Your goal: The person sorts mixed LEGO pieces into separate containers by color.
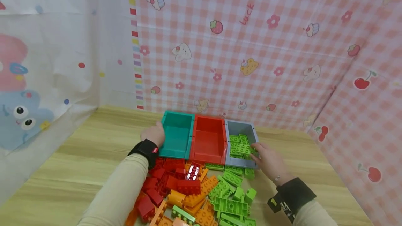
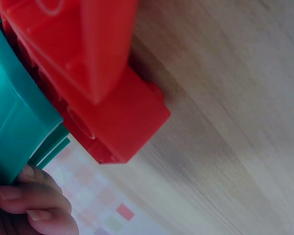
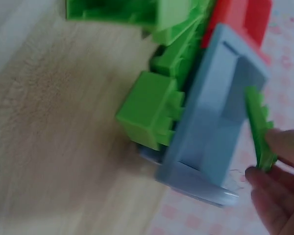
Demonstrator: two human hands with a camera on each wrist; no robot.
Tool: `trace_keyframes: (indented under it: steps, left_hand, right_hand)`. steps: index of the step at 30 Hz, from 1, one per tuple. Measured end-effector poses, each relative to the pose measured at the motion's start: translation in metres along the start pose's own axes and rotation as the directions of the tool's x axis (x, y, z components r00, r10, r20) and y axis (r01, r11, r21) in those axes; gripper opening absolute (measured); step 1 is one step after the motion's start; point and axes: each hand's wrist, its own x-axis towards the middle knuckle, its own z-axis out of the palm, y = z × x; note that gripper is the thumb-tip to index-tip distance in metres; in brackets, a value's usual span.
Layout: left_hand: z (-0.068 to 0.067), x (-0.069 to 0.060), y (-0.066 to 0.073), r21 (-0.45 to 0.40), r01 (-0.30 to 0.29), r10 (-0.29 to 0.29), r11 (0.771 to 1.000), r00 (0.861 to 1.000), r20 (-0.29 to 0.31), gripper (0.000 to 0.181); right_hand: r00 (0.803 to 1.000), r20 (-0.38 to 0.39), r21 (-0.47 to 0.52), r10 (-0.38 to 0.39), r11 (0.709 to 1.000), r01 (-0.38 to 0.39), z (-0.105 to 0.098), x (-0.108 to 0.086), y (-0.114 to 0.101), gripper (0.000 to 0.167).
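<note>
At the teal bin (image 1: 177, 133), my left hand (image 1: 154, 134) grips the outer left wall; in the left wrist view its fingers (image 2: 36, 203) curl against the teal edge. My right hand (image 1: 269, 159) pinches a flat green building brick (image 3: 258, 128) between thumb and fingers, over the grey bin (image 1: 241, 163). Several green bricks (image 1: 233, 138) lie inside that bin. Between the teal and grey bins stands a red bin (image 1: 208, 138), with nothing visible in it.
In front of the bins lies a heap of loose bricks: red bricks (image 1: 188, 186) at left, orange bricks (image 1: 205, 213) in the middle, green bricks (image 1: 231, 206) at right. Behind the wooden table (image 1: 73, 163) hangs a checked cloth (image 1: 232, 55).
</note>
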Motion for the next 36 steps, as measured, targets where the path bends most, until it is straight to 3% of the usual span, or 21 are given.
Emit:
trace_keyframes:
  steps: [6, 10, 17, 25, 28, 32, 34, 36]
  left_hand:
    - [0.009, -0.004, 0.0, -0.001, 0.001, -0.001, 1.0, 1.0, 0.021, 0.039]
    - [0.007, -0.005, 0.003, 0.002, -0.001, 0.001, 1.0, 1.0, 0.027, 0.04]
    - [-0.001, -0.006, 0.006, 0.01, -0.007, 0.007, 1.0, 1.0, 0.023, 0.04]
    - [-0.002, -0.007, 0.005, 0.013, -0.002, 0.002, 1.0, 1.0, 0.026, 0.042]
    - [-0.003, -0.007, 0.004, 0.014, -0.002, 0.001, 1.0, 1.0, 0.022, 0.041]
    - [-0.004, -0.006, 0.002, 0.004, -0.004, 0.004, 1.0, 1.0, 0.013, 0.04]
    - [-0.004, -0.005, 0.001, -0.002, -0.004, 0.004, 1.0, 1.0, 0.015, 0.041]
    - [-0.003, -0.004, 0.0, -0.004, -0.003, 0.003, 1.0, 1.0, 0.019, 0.041]
  right_hand:
    - [0.992, 0.078, 0.013, -0.102, 0.995, 0.101, 0.025, 0.003, 0.006, 0.028]
    - [0.984, 0.137, 0.025, -0.113, 0.994, 0.11, 0.029, 0.005, 0.007, 0.024]
    - [0.981, 0.161, -0.089, -0.111, 0.988, 0.127, 0.032, 0.009, 0.006, 0.012]
    - [0.973, 0.19, -0.173, -0.135, 0.97, 0.168, 0.038, 0.004, 0.006, 0.02]
    - [0.973, 0.169, -0.124, -0.16, 0.975, 0.182, 0.037, 0.002, 0.004, 0.024]
    - [0.972, 0.155, 0.034, -0.178, 0.984, 0.175, 0.028, -0.003, -0.007, 0.023]
    - [0.96, 0.215, 0.106, -0.182, 0.981, 0.162, 0.023, -0.007, -0.015, 0.017]
    - [0.935, 0.298, 0.159, -0.193, 0.976, 0.15, 0.019, -0.012, -0.021, 0.011]
